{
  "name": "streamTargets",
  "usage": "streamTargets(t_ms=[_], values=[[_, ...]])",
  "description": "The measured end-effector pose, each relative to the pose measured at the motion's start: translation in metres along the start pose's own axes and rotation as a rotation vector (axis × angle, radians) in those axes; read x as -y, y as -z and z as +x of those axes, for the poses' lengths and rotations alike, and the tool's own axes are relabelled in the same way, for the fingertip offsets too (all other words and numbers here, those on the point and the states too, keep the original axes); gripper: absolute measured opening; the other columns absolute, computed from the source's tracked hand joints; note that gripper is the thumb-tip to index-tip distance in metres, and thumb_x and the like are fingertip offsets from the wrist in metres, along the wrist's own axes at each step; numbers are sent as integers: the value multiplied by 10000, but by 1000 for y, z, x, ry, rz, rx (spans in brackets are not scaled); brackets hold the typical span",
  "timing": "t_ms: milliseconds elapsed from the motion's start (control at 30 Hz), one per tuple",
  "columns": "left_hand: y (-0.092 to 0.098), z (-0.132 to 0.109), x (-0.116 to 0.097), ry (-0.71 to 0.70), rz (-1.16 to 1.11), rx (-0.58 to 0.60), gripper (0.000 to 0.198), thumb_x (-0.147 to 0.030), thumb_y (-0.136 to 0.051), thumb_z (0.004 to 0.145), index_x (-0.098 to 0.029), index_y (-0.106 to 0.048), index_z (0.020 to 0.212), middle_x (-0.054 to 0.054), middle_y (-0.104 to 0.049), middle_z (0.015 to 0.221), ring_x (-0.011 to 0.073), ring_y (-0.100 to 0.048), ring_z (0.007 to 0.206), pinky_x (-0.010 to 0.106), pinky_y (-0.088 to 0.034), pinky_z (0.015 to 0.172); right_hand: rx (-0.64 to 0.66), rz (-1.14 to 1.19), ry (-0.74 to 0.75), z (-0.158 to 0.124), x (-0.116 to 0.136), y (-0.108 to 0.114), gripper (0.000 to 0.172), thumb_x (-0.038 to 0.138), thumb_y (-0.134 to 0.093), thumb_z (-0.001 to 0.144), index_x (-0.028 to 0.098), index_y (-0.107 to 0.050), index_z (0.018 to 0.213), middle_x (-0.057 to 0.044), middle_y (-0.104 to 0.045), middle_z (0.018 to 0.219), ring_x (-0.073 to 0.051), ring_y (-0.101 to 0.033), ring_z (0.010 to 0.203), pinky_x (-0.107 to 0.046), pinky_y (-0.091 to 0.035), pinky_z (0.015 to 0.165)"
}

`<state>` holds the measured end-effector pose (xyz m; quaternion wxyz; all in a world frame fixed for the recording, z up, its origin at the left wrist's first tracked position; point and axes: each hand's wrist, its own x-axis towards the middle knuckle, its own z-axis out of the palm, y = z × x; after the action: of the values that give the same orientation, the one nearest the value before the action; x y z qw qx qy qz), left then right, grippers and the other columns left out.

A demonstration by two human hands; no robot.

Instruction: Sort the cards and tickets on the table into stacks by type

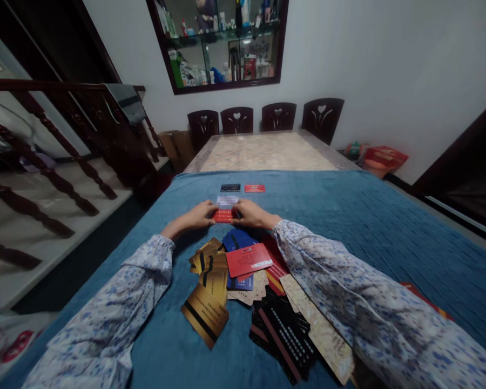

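My left hand (197, 215) and my right hand (249, 214) meet over a red card (223, 215) lying on the blue cloth (348, 227). Each hand pinches one end of it with closed fingers. Just beyond it lies a white card (227, 200), and farther off a black card (230, 188) and another red card (255, 188) lie side by side. Between my forearms is a loose heap of cards (243, 281) in gold, red, blue, black and beige.
The blue cloth covers the near part of a long marble-patterned table (263, 151). Several dark wooden chairs (278, 116) stand at its far end under a wall cabinet (222, 43). A dark stair railing (65, 140) runs along the left.
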<state>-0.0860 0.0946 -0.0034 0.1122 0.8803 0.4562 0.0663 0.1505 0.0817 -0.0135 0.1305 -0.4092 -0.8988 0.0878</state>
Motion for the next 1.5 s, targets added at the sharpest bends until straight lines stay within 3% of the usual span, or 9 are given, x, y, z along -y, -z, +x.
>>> streamTargets(t_ms=[767,867,1000,1167,1500], values=[[-3,0,-5,53,-34,13,266,-179,-668,721,-153,-717,982,107,-630,1103,277,-618,1048,389,-496,990,63,-54,-41,2,7,3,214,291,-719,889,117,-774,1001,-177,-724,1116,-258,-701,987,-303,-531,866],[-6,2,-4,66,-2,8,333,-173,-670,722,-165,-726,1050,99,-632,1085,271,-623,1019,388,-506,970,70,-58,-54,2,7,3,221,298,-724,891,122,-775,1013,-180,-720,1133,-261,-699,1011,-302,-532,882],[-13,2,-4,95,46,-38,515,-158,-675,733,-176,-677,1247,110,-638,1115,278,-620,1041,401,-505,985,70,-72,-70,1,10,6,239,293,-726,889,108,-769,1032,-193,-717,1138,-268,-700,1025,-309,-533,899],[-19,-8,-7,61,86,-99,351,-163,-638,810,-199,-719,1150,125,-646,1229,286,-591,1127,433,-486,1023,77,-74,-68,-1,12,6,233,282,-700,902,110,-759,1047,-198,-702,1171,-270,-695,1036,-322,-532,912],[-17,-28,-32,36,161,-229,372,-225,-547,922,-190,-685,1266,157,-638,1329,336,-483,1250,536,-463,983,37,-94,-65,-14,12,16,318,287,-693,916,121,-719,1186,-211,-659,1266,-284,-679,1098,-327,-516,905]])
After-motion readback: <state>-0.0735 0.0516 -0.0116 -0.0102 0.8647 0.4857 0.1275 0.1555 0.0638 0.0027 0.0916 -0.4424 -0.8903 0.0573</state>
